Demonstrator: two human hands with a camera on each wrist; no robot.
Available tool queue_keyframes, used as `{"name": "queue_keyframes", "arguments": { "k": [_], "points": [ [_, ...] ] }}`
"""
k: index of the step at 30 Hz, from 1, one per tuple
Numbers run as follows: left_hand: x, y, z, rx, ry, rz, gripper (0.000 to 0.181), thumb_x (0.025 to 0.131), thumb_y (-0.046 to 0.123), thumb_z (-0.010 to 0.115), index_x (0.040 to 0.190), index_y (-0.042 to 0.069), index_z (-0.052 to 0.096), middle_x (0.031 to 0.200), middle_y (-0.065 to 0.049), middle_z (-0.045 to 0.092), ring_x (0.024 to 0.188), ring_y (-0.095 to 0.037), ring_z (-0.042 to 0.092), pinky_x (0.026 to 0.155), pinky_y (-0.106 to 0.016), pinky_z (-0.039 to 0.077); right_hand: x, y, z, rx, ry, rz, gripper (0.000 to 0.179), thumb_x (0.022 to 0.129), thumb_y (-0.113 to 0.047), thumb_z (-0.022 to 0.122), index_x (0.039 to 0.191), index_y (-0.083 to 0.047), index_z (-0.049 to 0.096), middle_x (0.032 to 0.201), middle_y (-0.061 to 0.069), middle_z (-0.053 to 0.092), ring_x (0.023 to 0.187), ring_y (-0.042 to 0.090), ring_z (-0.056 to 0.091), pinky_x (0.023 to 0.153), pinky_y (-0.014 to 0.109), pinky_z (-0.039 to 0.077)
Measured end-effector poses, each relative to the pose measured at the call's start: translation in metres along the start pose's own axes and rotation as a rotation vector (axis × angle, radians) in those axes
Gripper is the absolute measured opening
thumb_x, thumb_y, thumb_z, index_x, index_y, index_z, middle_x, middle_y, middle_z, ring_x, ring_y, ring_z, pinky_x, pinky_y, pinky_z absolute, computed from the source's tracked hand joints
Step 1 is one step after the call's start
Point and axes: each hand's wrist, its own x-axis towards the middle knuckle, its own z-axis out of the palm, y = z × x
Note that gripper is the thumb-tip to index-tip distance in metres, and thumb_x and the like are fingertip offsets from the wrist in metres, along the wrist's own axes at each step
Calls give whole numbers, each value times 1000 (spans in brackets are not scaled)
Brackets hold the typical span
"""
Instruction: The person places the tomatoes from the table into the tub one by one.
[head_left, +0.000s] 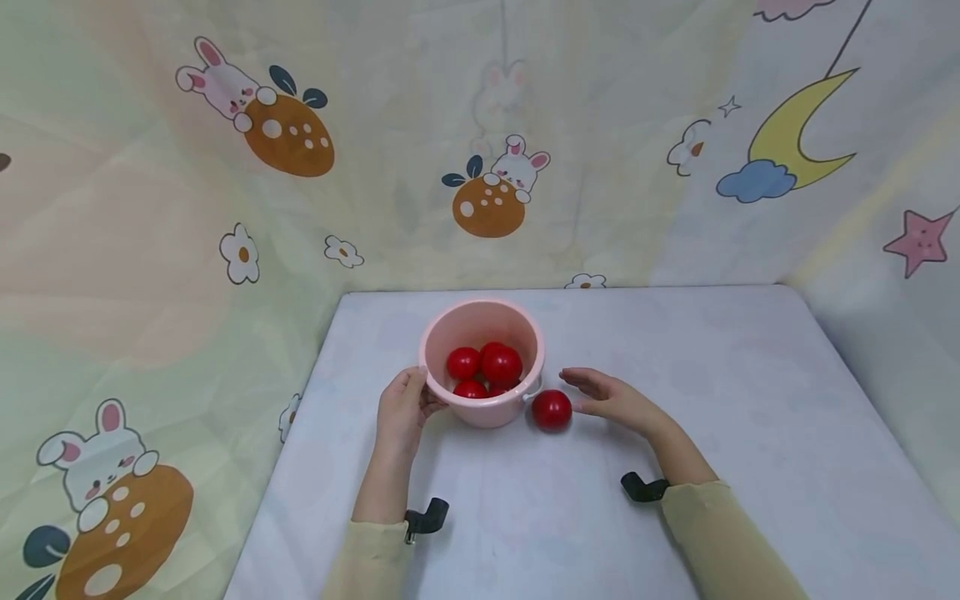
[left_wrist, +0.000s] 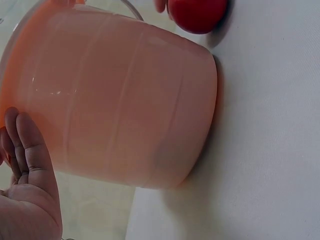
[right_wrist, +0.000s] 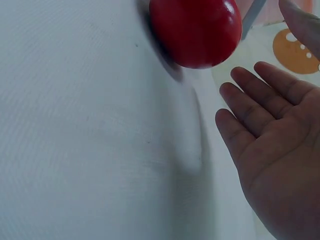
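A pink bucket (head_left: 483, 411) stands upright on the table, with several shiny red balls (head_left: 502, 365) inside it. My left hand (head_left: 401, 408) holds the bucket by its left rim; in the left wrist view, the fingers of the left hand (left_wrist: 32, 160) lie along the bucket's outer wall (left_wrist: 120, 95). One more red ball (head_left: 552, 410) rests on the table just right of the bucket, beside its white handle (head_left: 532, 390). Close to that ball's right side is my right hand (head_left: 611, 402). In the right wrist view the right hand (right_wrist: 280, 145) has straight, spread fingers, apart from the red ball (right_wrist: 197, 32).
The white-covered table (head_left: 735, 358) has its back edge against a printed cloth backdrop (head_left: 405, 183) with rabbits, a moon and flowers. Cloth also rises at both sides. A black wrist mount (head_left: 427, 518) sits at the left wrist, another black mount (head_left: 643, 487) at the right.
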Motion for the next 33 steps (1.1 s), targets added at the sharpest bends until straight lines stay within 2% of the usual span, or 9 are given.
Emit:
{"name": "queue_keyframes", "arguments": {
  "k": [17, 27, 33],
  "points": [
    [1, 0, 1, -8, -3, -4, 49, 96, 45, 59, 124, 5, 61, 117, -30, 63, 88, -28, 71, 82, -33, 61, 3, 13, 8, 33, 7, -1, 74, 85, -36, 76, 149, -23, 42, 154, 0, 45, 148, 28, 34, 114, 59, 35],
    [2, -1, 1, -20, -3, -7, 48, 97, 44, 58, 124, 4, 61, 117, -32, 61, 87, -28, 70, 82, -33, 61, 4, 15, 19, 47, 42, 15, 73, 82, -39, 78, 147, -34, 43, 154, -8, 44, 149, 24, 31, 115, 58, 35],
    [1, -1, 0, -23, -3, 7, 49, 96, 46, 60, 122, 5, 62, 116, -31, 62, 86, -28, 71, 82, -33, 61, 7, 14, 25, -40, 46, 35, 82, 76, -44, 82, 147, -37, 42, 155, -8, 42, 149, 25, 29, 114, 61, 34]
  ]
}}
